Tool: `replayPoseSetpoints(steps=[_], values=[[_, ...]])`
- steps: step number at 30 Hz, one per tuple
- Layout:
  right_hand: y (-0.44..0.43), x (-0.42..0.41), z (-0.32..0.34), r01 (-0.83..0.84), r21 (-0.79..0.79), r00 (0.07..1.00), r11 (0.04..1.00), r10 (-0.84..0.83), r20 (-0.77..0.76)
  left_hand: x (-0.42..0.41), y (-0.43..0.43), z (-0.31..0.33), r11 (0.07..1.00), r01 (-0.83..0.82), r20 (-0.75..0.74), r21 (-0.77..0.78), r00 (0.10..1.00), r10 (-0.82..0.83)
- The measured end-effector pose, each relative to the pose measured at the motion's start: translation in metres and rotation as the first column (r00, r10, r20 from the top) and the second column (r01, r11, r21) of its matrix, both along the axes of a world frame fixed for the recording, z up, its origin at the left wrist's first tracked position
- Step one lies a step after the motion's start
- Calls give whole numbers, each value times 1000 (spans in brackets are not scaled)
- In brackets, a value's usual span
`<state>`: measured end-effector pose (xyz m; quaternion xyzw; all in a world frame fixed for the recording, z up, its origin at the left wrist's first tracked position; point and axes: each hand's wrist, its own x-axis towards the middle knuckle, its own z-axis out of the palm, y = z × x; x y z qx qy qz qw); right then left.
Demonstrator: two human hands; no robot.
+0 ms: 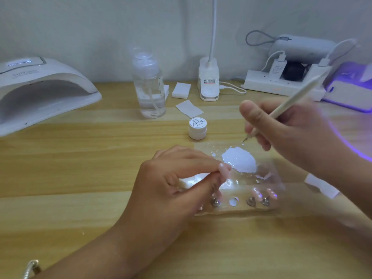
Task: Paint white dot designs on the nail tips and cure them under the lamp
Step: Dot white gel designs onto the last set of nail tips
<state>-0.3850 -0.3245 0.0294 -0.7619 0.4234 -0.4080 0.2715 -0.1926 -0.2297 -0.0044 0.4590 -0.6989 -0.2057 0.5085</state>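
In the head view the grip of the left hand [181, 178] pinches one nail tip [225, 167] just over the clear palette [268, 174], and the grip of the right hand [287, 133] pinches the dotting pen [298, 97], its point just above the white paint [239, 160]. An overloaded point could, I judge, blob the dot. The pump bottle [150, 85] stands between the hands and the lamp [40, 91] at left, the jar [197, 127] nearer.

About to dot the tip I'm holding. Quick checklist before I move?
1. Left hand pinches the nail tip: ok.
2. Right hand grips the dotting pen: ok.
3. White paint ready on the palette: ok.
4. Paint on the pen point: cannot tell.
5. Pen point at the nail tip: not ok, hovers beyond the paint.
6. Cure lamp display lit: ok.
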Motion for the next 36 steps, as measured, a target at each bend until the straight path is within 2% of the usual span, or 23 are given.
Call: replayPoseSetpoints(steps=[3,6,18,20,22,26,28,32,36], values=[[-3,-2,-12,39,108,993,993,-27,-112,0,-1,0,1000,-16,2,-2,1000,16],[-6,-2,-17,65,81,984,995,-50,-170,0,-1,-1,1000,-26,5,-3,1000,26],[-8,-2,-21,46,62,983,997,-34,-182,1,-1,0,999,-31,5,13,1000,31],[-6,-3,-20,59,27,990,998,-55,-128,1,0,0,999,-26,-23,33,999,27],[-3,-1,-15,45,-31,999,999,-45,-8,0,1,1,998,-13,-81,67,997,18],[12,6,-1,-9,-159,967,987,49,248,1,0,0,998,-5,-82,60,997,10],[23,11,3,-54,-185,940,981,112,322,1,0,0,999,-3,-70,53,997,7],[42,22,3,-157,-201,921,967,217,324,1,-1,-1,1000,-1,-41,25,999,2],[48,27,1,-190,-181,927,965,237,292,0,0,2,999,19,-29,33,999,-18]])
